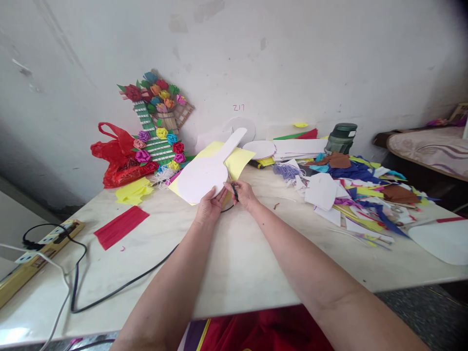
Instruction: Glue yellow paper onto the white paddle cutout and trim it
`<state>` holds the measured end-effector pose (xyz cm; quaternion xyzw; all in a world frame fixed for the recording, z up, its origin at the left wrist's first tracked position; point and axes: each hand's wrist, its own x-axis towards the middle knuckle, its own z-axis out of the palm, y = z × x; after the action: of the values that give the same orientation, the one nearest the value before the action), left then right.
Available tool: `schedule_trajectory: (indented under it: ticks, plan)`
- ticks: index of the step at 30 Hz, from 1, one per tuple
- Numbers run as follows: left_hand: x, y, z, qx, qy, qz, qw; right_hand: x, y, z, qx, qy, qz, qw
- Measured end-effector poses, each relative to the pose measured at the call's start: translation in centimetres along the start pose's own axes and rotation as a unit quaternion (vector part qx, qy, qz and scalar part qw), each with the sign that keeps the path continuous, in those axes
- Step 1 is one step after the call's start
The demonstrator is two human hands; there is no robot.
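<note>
A white paddle-shaped cutout (203,178), round with a long handle pointing to the back right, lies over a yellow sheet (239,162). My left hand (212,204) holds both by the near edge of the round part, its fingers partly beneath. Just to the right, my right hand (243,194) is closed on black-handled scissors (234,191), which touch the near right edge of the sheets. The scissor blades are mostly hidden by paper.
Paper flowers (161,141) and a red bag (116,158) stand at the back left. Yellow and red paper (121,226), a black cable (127,285) and a power strip (47,248) lie left. Scraps (365,190) and a dark green bottle (341,139) are right.
</note>
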<state>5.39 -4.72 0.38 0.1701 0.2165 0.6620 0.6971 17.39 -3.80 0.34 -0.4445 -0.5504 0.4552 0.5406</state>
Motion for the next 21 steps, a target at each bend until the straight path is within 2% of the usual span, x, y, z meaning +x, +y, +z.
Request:
schedule_trajectory:
  ticks: [6,15,21]
  plan:
    - [0.01,0.29,0.02,-0.002,0.007,0.010,1.000,0.36,0.43,0.08,-0.022,0.003,-0.026,0.999]
    - [0.03,0.47,0.02,-0.006,0.017,0.014,1.000,0.47,0.30,0.08,-0.114,0.025,-0.028,0.993]
    - [0.10,0.50,-0.16,-0.003,0.009,0.016,1.000,0.43,0.26,0.03,-0.137,0.034,-0.022,0.990]
